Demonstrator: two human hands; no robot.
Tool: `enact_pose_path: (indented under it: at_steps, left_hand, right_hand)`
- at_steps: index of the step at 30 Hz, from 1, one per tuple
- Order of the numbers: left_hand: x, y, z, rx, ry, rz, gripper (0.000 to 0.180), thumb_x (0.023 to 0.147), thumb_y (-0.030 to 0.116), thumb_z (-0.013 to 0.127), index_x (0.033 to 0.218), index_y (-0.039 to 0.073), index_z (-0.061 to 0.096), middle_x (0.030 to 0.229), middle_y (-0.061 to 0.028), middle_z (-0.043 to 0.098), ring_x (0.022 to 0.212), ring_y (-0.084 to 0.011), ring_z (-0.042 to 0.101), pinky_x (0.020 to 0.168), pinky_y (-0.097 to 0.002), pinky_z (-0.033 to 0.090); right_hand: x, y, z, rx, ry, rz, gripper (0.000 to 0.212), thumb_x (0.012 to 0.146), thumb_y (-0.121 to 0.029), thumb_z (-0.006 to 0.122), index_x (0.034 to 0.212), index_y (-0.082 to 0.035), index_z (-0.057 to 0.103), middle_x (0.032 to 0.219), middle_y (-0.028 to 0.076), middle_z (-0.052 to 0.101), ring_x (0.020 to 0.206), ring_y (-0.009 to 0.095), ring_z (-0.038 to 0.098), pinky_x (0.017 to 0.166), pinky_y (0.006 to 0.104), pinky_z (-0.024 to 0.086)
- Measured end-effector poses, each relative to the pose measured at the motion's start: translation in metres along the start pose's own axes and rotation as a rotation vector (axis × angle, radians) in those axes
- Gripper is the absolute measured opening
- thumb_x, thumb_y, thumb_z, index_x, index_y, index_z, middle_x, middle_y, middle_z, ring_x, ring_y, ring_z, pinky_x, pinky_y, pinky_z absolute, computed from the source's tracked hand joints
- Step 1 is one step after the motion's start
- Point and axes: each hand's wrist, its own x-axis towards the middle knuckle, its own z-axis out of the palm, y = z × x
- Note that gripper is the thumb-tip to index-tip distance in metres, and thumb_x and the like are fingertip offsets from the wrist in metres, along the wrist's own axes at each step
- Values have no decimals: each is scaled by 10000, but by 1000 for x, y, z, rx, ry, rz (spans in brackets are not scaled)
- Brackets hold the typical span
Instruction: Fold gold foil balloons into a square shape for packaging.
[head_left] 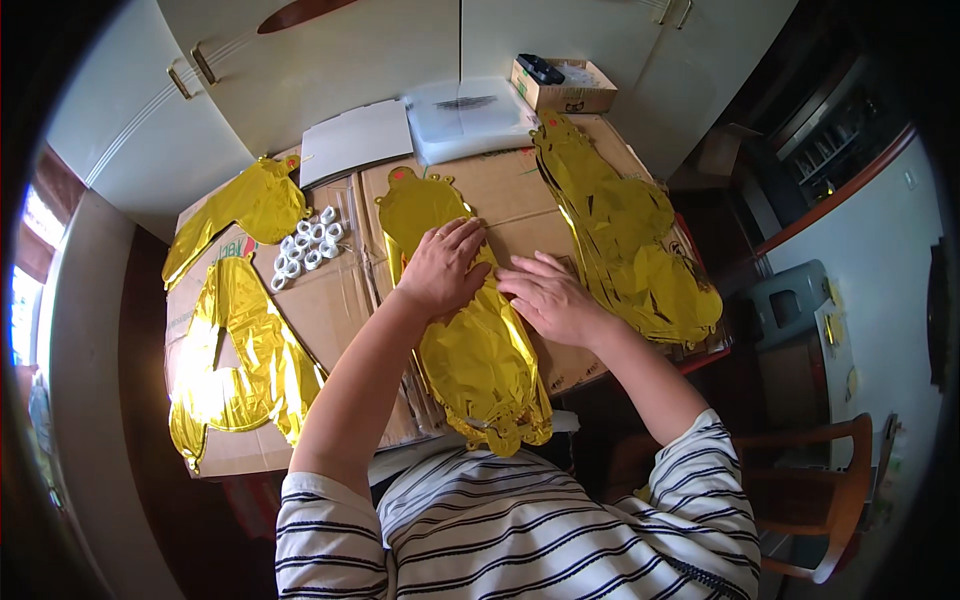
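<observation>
A flat, uninflated gold foil balloon lies lengthwise in front of me, its near end hanging toward the table's front edge. My left hand rests flat on its upper middle, fingers stretched out. At the balloon's right edge is my right hand, with its fingers extended and the fingertips touching or just over the foil. Neither hand is closed around anything. To the right lies a stack of gold foil balloons. On the left are two more foil pieces, one far and one near, the near one shining brightly.
Several small white rolls sit left of centre on the cardboard-covered table. Along the back are a grey-white sheet stack, clear plastic bags and a small box holding a black object. A wooden chair stands at right.
</observation>
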Motion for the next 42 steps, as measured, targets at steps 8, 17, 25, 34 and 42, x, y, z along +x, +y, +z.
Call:
enact_pose_path:
  at_steps: [8,17,25,34,42]
  left_hand:
    - [-1,0,-1,-17,-11,-4,564,928,342,661,1376,9,586,1457,-162,567,1377,-328,499,1131,-445,386]
    - [-1,1,-4,-18,-12,-5,569,927,350,657,1374,6,585,1453,-168,568,1372,-332,502,1126,-448,389]
    - [1,1,-3,-24,19,4,562,922,348,660,1367,13,588,1443,-170,580,1366,-334,513,1130,-449,390]
    - [-5,7,-45,-68,338,36,379,906,217,699,1240,52,632,1326,-166,598,1244,-358,565,1058,-463,440]
    - [-89,-3,-61,64,106,-2,413,858,158,728,1222,-5,619,1300,-187,612,1260,-372,564,1099,-484,427]
  right_hand:
    - [-54,-29,-20,-152,20,-241,235,913,-131,609,1106,-38,706,1246,143,686,1244,324,601,1164,549,364]
    - [-57,-56,-32,114,160,-181,215,875,-132,710,1075,-52,709,1087,96,719,1087,277,680,1099,498,457]
    - [-4,-76,20,-82,114,-148,360,879,-240,728,1160,-24,663,1292,172,617,1241,344,552,1071,464,442]
    - [-3,-80,23,-141,62,-142,355,875,-239,713,1179,-63,662,1292,127,625,1225,323,549,1042,458,434]
    - [1,-82,18,-174,56,-181,393,878,-274,727,1194,-53,651,1277,132,621,1212,323,545,1024,465,437]
